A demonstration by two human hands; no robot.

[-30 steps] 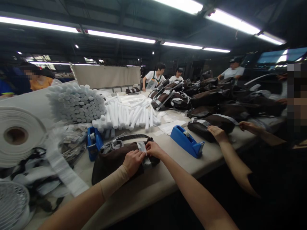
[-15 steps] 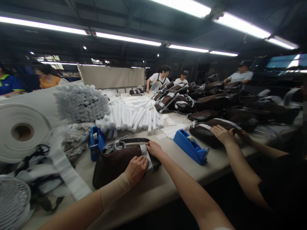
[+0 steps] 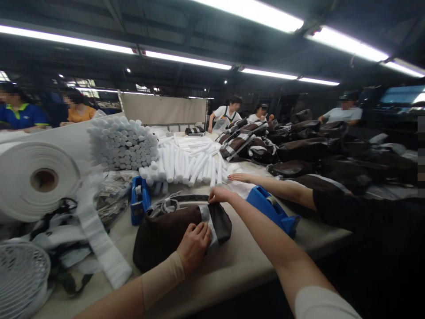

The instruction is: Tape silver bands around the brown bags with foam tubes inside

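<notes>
A dark brown handbag (image 3: 166, 235) lies on the table in front of me, a whitish wrapping strip (image 3: 206, 217) around it near its right end. My left hand (image 3: 195, 243) is closed against the front of the bag, its bent fingertips pressing the strip. At the bag's upper edge, my right hand (image 3: 222, 195) pinches at the top of the strip, beside the handle (image 3: 194, 198). What exactly lies between those fingertips is hidden. Loose grey-white wrapping (image 3: 170, 204) surrounds the handle's left base.
Blue tape dispensers stand left (image 3: 140, 201) and right (image 3: 272, 208) of the bag. Behind are white foam rods (image 3: 186, 164) and piled brown bags (image 3: 302, 148). A large white roll (image 3: 20, 177) and a white fan (image 3: 23, 279) sit left. A co-worker's hand (image 3: 241, 177) reaches in from the right.
My right hand has lifted slightly along the bag's top edge, baring more of its right end. The co-worker's hand has left a bag at right for the white sheets. The view has shifted slightly.
</notes>
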